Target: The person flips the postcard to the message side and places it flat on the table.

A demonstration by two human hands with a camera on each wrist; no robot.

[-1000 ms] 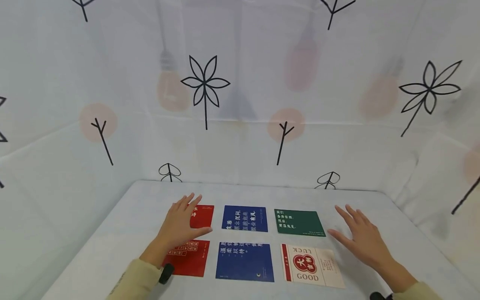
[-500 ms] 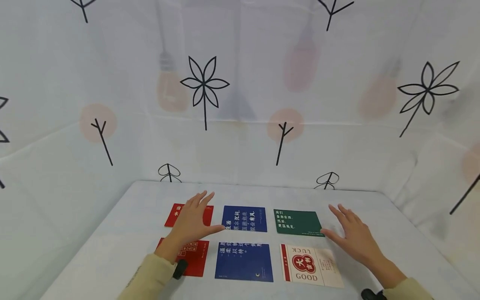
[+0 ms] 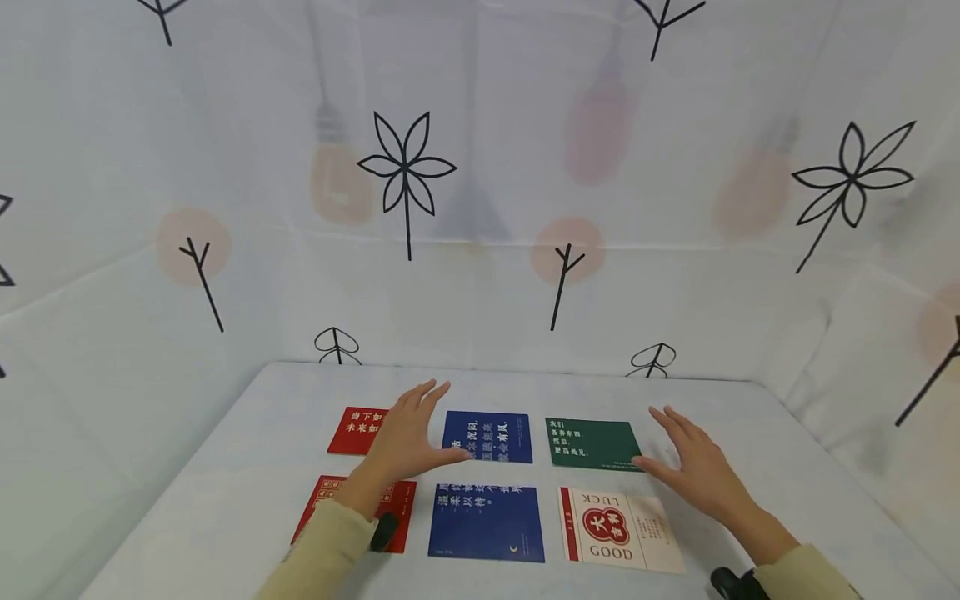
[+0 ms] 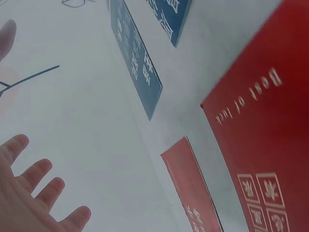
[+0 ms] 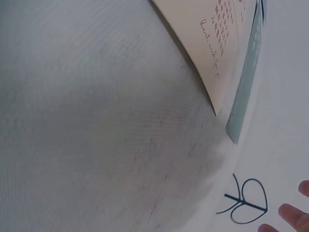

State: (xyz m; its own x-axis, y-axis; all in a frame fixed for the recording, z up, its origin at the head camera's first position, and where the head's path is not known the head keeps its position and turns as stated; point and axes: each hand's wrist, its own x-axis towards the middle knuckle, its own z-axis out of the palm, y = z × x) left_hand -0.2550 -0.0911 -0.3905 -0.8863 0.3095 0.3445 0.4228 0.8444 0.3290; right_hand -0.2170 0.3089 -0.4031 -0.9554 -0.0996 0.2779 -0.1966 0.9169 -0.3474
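My left hand (image 3: 405, 442) hovers with spread fingers, overlapping the back red card (image 3: 352, 429) and the back blue card (image 3: 498, 433) in the head view. Its forearm partly covers the front red card (image 3: 400, 512). On the right, my right hand (image 3: 701, 471) is also raised and spread, its thumb tip by the corner of the green card (image 3: 592, 442). Just below lies a cream card (image 3: 648, 533) printed GOOD LUCK. A front blue card (image 3: 487, 533) lies between the hands. Neither hand holds anything. Fingertips (image 5: 292, 215) show at the lower right of the right wrist view.
All the cards lie flat in two rows on a white-covered table (image 3: 232, 492). Behind it and on both sides hangs a white cloth (image 3: 480, 308) with flower and twig drawings. Dark bands sit at both wrists, by the pale sleeves.
My left hand has drifted right, uncovering more of the back red card and reaching over the back blue one. My right hand has moved slightly left toward the green card. The cards stay put.
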